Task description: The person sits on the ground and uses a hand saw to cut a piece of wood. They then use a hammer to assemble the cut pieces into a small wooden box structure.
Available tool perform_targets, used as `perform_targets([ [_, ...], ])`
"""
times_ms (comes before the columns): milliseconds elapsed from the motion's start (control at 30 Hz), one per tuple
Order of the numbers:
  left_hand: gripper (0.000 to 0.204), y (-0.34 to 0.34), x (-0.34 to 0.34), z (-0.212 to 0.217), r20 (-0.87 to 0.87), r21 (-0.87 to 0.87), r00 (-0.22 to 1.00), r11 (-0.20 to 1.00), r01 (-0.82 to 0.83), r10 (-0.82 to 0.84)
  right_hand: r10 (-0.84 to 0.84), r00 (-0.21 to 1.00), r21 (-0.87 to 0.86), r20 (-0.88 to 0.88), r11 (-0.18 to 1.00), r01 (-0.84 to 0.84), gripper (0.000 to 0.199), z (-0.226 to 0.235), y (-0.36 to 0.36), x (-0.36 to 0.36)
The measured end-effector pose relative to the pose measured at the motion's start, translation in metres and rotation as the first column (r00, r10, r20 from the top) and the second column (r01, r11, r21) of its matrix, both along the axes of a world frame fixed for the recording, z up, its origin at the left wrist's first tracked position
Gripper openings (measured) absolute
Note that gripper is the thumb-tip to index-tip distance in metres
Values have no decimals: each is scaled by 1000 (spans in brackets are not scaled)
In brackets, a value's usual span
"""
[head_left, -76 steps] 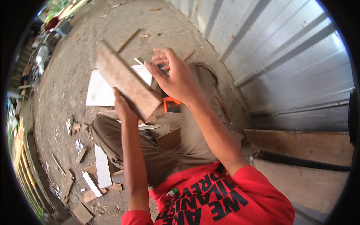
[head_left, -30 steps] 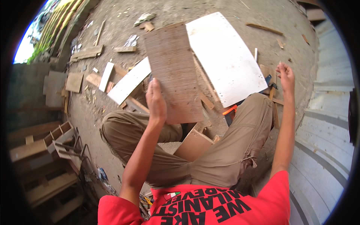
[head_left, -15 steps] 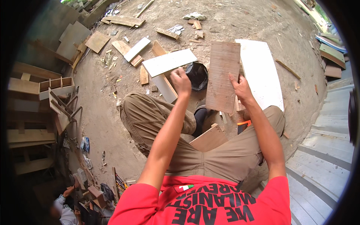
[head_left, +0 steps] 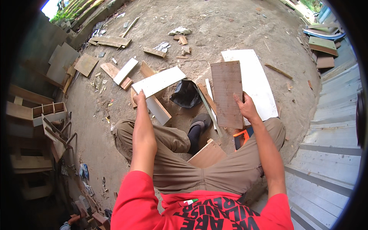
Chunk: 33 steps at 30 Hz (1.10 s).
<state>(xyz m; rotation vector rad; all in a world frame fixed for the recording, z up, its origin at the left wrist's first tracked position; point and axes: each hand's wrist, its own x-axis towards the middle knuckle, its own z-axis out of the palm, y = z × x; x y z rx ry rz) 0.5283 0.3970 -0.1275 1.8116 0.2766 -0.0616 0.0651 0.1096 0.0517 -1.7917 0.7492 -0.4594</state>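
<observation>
My right hand (head_left: pixel 247 108) grips the right edge of a flat brown wooden board (head_left: pixel 226 96), thumb on its face, holding it raised on end. Over to the left, my left hand (head_left: pixel 139 98) is closed on the near left end of a white board (head_left: pixel 159 81). That board lies across other wood pieces, among them a white-faced one with a bare wood edge (head_left: pixel 160 111). Between the two boards sits an open black plastic bag (head_left: pixel 186 94). A large white panel (head_left: pixel 255 78) is behind the brown board, partly hidden by it.
A tool with an orange handle (head_left: pixel 240 140) lies by my right thigh. Another wood panel (head_left: pixel 209 154) rests between my legs. Wood offcuts (head_left: pixel 111 41) lie scattered on the dirt ground. Corrugated metal sheeting (head_left: pixel 326 153) runs along the right; wooden furniture parts (head_left: pixel 50 113) stand at left.
My left hand has moved left from beside the black bag to the white board's end and closed on it. The right hand still holds the brown board. The whole view has shifted.
</observation>
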Motion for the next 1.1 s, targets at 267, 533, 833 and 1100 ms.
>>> perform_targets([
  [267, 35, -32, -8, 190, 396, 64, 906, 989, 132, -146, -69, 990, -60, 119, 995, 77, 53, 19, -8, 1],
  [533, 32, -16, -39, 351, 690, -529, 705, 552, 644, -161, -296, 804, 515, 515, 857, -15, 56, 61, -17, -15],
  [833, 49, -119, -159, 233, 299, -875, 846, 227, 428, -441, -424, 621, 646, 659, 742, -179, 60, 78, -17, -85],
  [1100, 62, -165, -257, 93, 120, -993, 563, -111, 50, -818, -463, 743, 667, 483, 745, 31, 62, 87, -5, -129],
])
